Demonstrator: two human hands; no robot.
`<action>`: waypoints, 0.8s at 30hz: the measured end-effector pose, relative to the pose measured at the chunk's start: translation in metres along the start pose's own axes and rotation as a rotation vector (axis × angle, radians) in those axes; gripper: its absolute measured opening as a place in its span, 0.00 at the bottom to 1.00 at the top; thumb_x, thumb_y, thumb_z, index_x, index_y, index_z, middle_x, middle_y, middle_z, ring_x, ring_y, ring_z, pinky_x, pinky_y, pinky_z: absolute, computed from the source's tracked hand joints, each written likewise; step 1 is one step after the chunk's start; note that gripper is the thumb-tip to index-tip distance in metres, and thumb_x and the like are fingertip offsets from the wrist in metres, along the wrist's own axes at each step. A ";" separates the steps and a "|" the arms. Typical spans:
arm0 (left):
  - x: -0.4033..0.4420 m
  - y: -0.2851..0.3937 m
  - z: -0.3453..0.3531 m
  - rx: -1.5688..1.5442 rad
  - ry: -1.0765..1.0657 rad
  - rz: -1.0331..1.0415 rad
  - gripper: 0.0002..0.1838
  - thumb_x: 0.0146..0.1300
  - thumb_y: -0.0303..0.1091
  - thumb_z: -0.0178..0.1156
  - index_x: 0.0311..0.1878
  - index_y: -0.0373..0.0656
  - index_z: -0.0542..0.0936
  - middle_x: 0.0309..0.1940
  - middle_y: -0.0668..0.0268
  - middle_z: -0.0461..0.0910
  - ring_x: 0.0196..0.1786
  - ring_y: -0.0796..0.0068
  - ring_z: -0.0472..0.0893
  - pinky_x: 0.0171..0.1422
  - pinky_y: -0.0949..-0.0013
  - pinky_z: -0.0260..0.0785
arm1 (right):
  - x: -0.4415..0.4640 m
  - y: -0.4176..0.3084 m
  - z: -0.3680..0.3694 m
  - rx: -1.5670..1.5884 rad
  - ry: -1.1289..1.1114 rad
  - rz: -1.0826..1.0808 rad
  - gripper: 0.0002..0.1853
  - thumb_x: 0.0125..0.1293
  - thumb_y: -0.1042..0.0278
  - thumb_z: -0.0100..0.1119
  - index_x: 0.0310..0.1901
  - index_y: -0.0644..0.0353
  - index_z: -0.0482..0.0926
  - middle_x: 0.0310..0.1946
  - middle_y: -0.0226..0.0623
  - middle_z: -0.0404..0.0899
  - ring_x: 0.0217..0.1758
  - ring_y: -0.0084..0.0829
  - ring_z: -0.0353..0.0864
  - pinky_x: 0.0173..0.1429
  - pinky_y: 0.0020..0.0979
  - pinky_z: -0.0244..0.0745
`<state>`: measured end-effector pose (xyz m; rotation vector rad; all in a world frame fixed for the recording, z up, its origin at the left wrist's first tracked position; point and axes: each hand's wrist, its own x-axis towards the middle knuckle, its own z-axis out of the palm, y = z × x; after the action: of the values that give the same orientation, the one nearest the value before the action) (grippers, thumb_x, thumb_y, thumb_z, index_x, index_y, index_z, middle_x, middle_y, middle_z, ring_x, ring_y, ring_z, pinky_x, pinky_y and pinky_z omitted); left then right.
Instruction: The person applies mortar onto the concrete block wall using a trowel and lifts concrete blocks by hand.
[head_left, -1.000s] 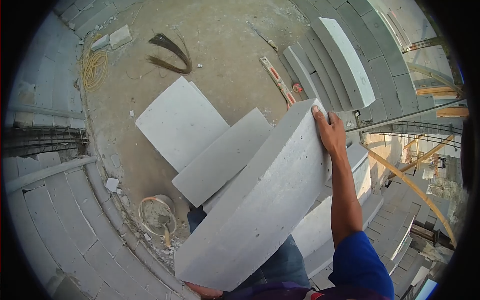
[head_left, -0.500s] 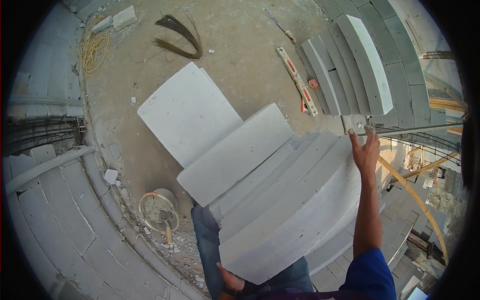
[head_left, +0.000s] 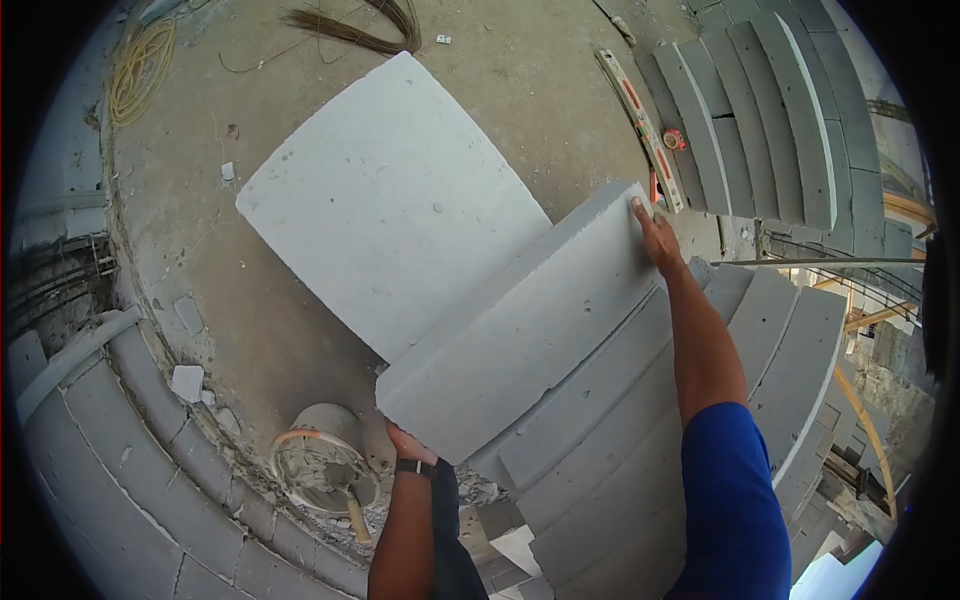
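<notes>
Both my hands are on a long grey aerated concrete block (head_left: 520, 330) at the front of a stack. My right hand (head_left: 656, 238) grips its far upper-right end, with the thumb on the edge. My left hand (head_left: 410, 443) is under its lower-left corner, the fingers partly hidden by the block. Behind it a wide, pale block (head_left: 390, 200) lies with its broad face up, partly covered by the gripped block. More stacked blocks (head_left: 640, 430) stand beneath my right arm.
A bucket of mortar (head_left: 325, 430) with a trowel (head_left: 357, 515) stands at lower left. A spirit level (head_left: 642, 130) and a red tape measure (head_left: 674, 139) lie beside stacked blocks (head_left: 790, 120). Wires (head_left: 360, 35) and coiled rope (head_left: 140, 75) lie on the floor.
My right hand has moved left from the stack's far end onto the block's end. My left hand has come up to its lower corner. The view has shifted closer to the blocks.
</notes>
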<state>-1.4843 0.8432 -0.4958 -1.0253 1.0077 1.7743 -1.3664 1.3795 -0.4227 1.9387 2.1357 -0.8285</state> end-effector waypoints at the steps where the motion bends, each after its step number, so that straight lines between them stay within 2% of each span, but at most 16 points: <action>1: 0.000 -0.003 0.007 -0.002 -0.001 0.033 0.38 0.73 0.67 0.39 0.72 0.49 0.69 0.69 0.63 0.72 0.70 0.55 0.72 0.70 0.46 0.67 | 0.005 0.006 0.009 -0.050 0.074 0.006 0.56 0.65 0.21 0.46 0.65 0.81 0.69 0.65 0.71 0.70 0.73 0.58 0.67 0.75 0.44 0.60; 2: -0.010 0.002 0.008 -0.037 -0.041 0.056 0.37 0.73 0.66 0.39 0.72 0.49 0.69 0.69 0.63 0.72 0.70 0.55 0.72 0.70 0.46 0.67 | 0.009 0.012 0.019 -0.098 0.140 0.017 0.56 0.65 0.20 0.44 0.63 0.82 0.71 0.62 0.72 0.72 0.71 0.59 0.70 0.74 0.44 0.61; 4: -0.048 0.016 0.005 -0.095 -0.124 0.097 0.35 0.74 0.64 0.38 0.72 0.50 0.69 0.70 0.63 0.71 0.70 0.54 0.71 0.71 0.46 0.66 | -0.001 -0.012 0.019 -0.124 0.067 0.011 0.56 0.65 0.19 0.42 0.59 0.82 0.74 0.58 0.74 0.74 0.68 0.61 0.72 0.72 0.45 0.63; 7: -0.141 0.044 -0.022 -0.034 -0.045 0.150 0.35 0.74 0.65 0.38 0.73 0.51 0.68 0.70 0.63 0.70 0.70 0.53 0.71 0.70 0.47 0.66 | -0.040 -0.034 0.038 -0.144 0.009 0.034 0.57 0.65 0.17 0.39 0.57 0.82 0.76 0.56 0.76 0.75 0.67 0.63 0.73 0.71 0.47 0.64; 8: -0.182 0.053 -0.031 0.105 0.009 0.299 0.36 0.74 0.65 0.37 0.73 0.50 0.67 0.70 0.63 0.70 0.69 0.53 0.71 0.70 0.47 0.66 | -0.055 -0.041 0.053 -0.139 -0.005 0.039 0.58 0.65 0.17 0.38 0.56 0.82 0.76 0.56 0.76 0.75 0.66 0.63 0.73 0.71 0.47 0.64; 10: -0.244 0.084 -0.022 0.146 0.074 0.386 0.37 0.72 0.66 0.43 0.73 0.50 0.67 0.68 0.63 0.71 0.67 0.54 0.72 0.68 0.48 0.67 | -0.090 -0.061 0.065 -0.078 -0.022 0.057 0.58 0.65 0.17 0.36 0.56 0.81 0.77 0.57 0.75 0.75 0.67 0.62 0.73 0.72 0.48 0.65; 12: -0.331 0.117 0.005 0.098 0.185 0.347 0.40 0.65 0.64 0.55 0.73 0.50 0.66 0.67 0.63 0.72 0.64 0.54 0.76 0.64 0.49 0.71 | -0.142 -0.101 0.050 -0.085 -0.146 0.115 0.58 0.61 0.15 0.40 0.60 0.76 0.76 0.60 0.66 0.77 0.67 0.57 0.75 0.71 0.46 0.68; 13: -0.371 0.137 0.024 0.147 0.233 0.400 0.42 0.60 0.61 0.63 0.73 0.49 0.66 0.67 0.61 0.73 0.62 0.54 0.77 0.62 0.49 0.72 | -0.167 -0.120 0.037 -0.082 -0.194 0.112 0.58 0.60 0.15 0.40 0.61 0.75 0.76 0.60 0.64 0.77 0.67 0.55 0.76 0.70 0.46 0.68; 15: -0.418 0.164 0.017 0.457 0.062 0.601 0.50 0.49 0.56 0.74 0.73 0.47 0.66 0.66 0.58 0.74 0.59 0.54 0.79 0.58 0.49 0.74 | -0.207 -0.165 -0.006 -0.078 -0.286 0.078 0.58 0.59 0.14 0.40 0.61 0.74 0.76 0.60 0.62 0.78 0.67 0.53 0.76 0.70 0.45 0.69; 16: -0.441 0.186 -0.032 0.726 -0.139 0.733 0.54 0.43 0.53 0.79 0.73 0.45 0.66 0.65 0.57 0.74 0.58 0.55 0.80 0.57 0.49 0.75 | -0.235 -0.181 -0.031 -0.086 -0.353 0.055 0.58 0.59 0.14 0.40 0.61 0.74 0.76 0.60 0.62 0.78 0.68 0.52 0.76 0.69 0.45 0.70; 18: -0.484 0.226 -0.038 1.096 -0.392 0.715 0.57 0.39 0.51 0.82 0.73 0.44 0.66 0.64 0.55 0.74 0.58 0.55 0.80 0.56 0.49 0.75 | -0.270 -0.216 -0.084 -0.069 -0.335 -0.049 0.58 0.58 0.13 0.41 0.60 0.73 0.78 0.58 0.60 0.79 0.65 0.52 0.78 0.66 0.45 0.72; 22: -0.623 0.273 0.061 1.442 -0.491 -0.069 0.52 0.46 0.56 0.78 0.72 0.45 0.67 0.67 0.57 0.73 0.61 0.53 0.78 0.58 0.49 0.75 | -0.330 -0.273 -0.217 -0.140 -0.240 -0.249 0.58 0.55 0.11 0.43 0.54 0.72 0.81 0.52 0.58 0.83 0.58 0.52 0.83 0.58 0.45 0.78; 24: -0.641 0.241 0.059 1.096 -0.374 -0.003 0.47 0.53 0.61 0.70 0.72 0.46 0.68 0.69 0.58 0.72 0.65 0.52 0.76 0.60 0.47 0.74 | -0.345 -0.279 -0.282 -0.168 -0.150 -0.291 0.57 0.54 0.10 0.44 0.49 0.72 0.83 0.47 0.56 0.85 0.52 0.51 0.85 0.53 0.46 0.80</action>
<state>-1.5137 0.6504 0.1632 -0.0050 1.4367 1.0411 -1.5053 1.2076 0.0546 1.4613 2.3422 -0.7804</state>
